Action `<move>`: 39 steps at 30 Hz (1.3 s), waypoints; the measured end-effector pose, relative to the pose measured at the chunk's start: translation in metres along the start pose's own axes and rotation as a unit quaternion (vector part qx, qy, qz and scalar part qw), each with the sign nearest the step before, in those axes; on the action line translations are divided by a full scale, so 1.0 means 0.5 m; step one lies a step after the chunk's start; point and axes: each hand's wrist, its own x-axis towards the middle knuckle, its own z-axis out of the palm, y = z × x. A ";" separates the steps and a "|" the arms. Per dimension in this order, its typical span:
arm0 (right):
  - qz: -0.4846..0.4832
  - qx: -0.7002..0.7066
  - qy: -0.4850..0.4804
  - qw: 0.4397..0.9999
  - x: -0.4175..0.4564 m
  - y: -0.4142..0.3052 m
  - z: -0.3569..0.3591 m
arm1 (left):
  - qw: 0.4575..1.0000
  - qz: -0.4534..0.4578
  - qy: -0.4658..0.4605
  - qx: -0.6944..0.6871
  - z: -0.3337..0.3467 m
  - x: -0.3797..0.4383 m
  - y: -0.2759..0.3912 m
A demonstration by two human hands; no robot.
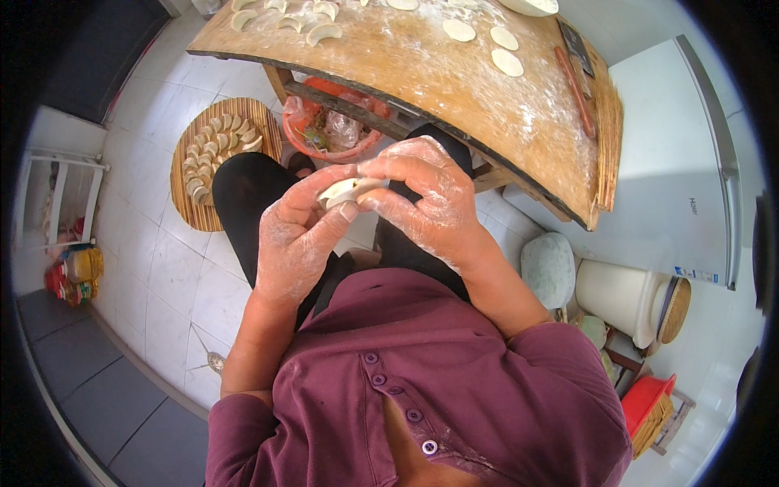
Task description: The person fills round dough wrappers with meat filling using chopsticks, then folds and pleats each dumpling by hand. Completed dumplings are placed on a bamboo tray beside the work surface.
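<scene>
Both floury hands meet above my lap around one half-folded dumpling [342, 192]. My left hand [304, 225] grips its left end, thumb in front and fingers behind. At the other end, my right hand [426, 189] pinches the dough edge between thumb and forefinger. A little dark filling shows at the top of the fold. Past my hands stands a flour-dusted wooden table [420, 67]. Round dough wrappers [507, 63] lie on it towards the right, and several folded dumplings [324, 34] sit at its far left.
On the floor at left, a round woven tray [182, 152] carries rows of dumplings. An orange plastic basin [365, 146] with plastic bags stands under the table. A rolling pin [575, 91] lies near the table's right edge, beside a Haier refrigerator [669, 176].
</scene>
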 end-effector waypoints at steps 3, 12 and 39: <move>-0.036 -0.016 -0.022 0.999 0.013 -0.009 -0.003 | 0.999 -0.002 -0.007 0.032 -0.004 -0.001 0.003; -0.049 -0.004 -0.066 0.997 0.002 0.008 -0.009 | 0.989 0.013 -0.027 0.148 -0.004 0.001 -0.004; -0.041 -0.045 -0.107 0.992 0.009 0.004 -0.010 | 0.991 -0.055 -0.060 0.106 -0.004 0.014 -0.025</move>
